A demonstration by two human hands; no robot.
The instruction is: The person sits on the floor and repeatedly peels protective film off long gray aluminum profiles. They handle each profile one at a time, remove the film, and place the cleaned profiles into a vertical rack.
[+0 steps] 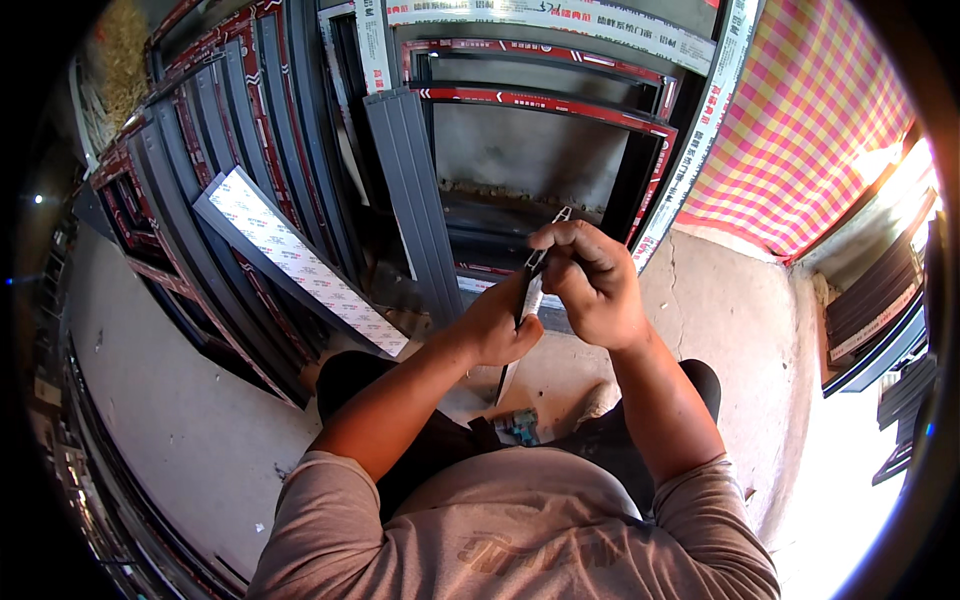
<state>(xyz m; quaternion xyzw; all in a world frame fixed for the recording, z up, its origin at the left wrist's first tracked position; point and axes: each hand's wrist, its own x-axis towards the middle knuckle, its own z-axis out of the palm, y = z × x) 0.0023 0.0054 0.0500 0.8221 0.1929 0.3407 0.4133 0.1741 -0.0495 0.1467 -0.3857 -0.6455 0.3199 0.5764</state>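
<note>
In front of my body my left hand (492, 325) is closed around a narrow strip (531, 302) with dark and white faces. The strip slants, its pointed-looking lower end showing below my left thumb. At its upper end my right hand (602, 292) is closed, with thumb and forefinger pinched together. Just beyond that forefinger a small pale, open-shaped piece (562, 214) sticks out. Whether it is part of the strip or separate I cannot tell, as my fingers cover the join.
A teal power tool (520, 427) lies on the floor between my legs. Ahead lean dark frames (540, 100) with red and white film, and a grey panel (412, 190). Grey profiles and a white-filmed board (300, 262) lean at left; a checked cloth (800, 120) hangs at right.
</note>
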